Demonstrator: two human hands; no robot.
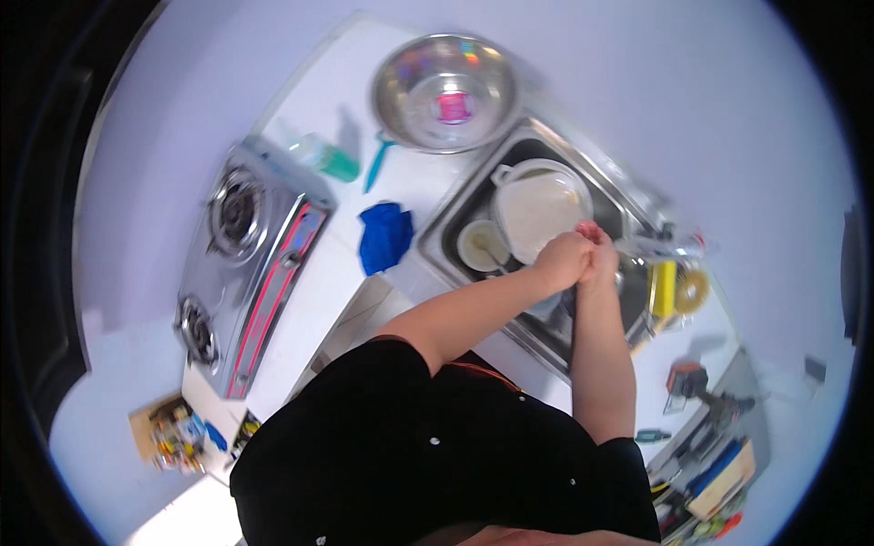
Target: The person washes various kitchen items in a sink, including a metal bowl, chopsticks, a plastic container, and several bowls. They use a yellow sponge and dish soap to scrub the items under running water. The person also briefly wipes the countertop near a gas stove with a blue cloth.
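Observation:
My left hand (561, 261) and my right hand (601, 256) are pressed together over the double-bowl stainless steel sink (625, 218), close to the tap (652, 247). The fingers overlap and blur, so I cannot make out whether anything is between them. Just beyond my left hand, a white pot (502, 176) with a side handle sits in the sink, its inside pale and cloudy. Left of it is a white bowl (471, 256) with a utensil in it. My arms partly hide the nearer basin.
A large steel bowl (410, 89), blue cloth (386, 235), green-liquid bottle (334, 162) and teal-handled tool (375, 167) lie on the counter. The gas stove (256, 273) stands left. Right of the sink are a yellow sponge (661, 288), round brush (691, 291) and knife rack (710, 464).

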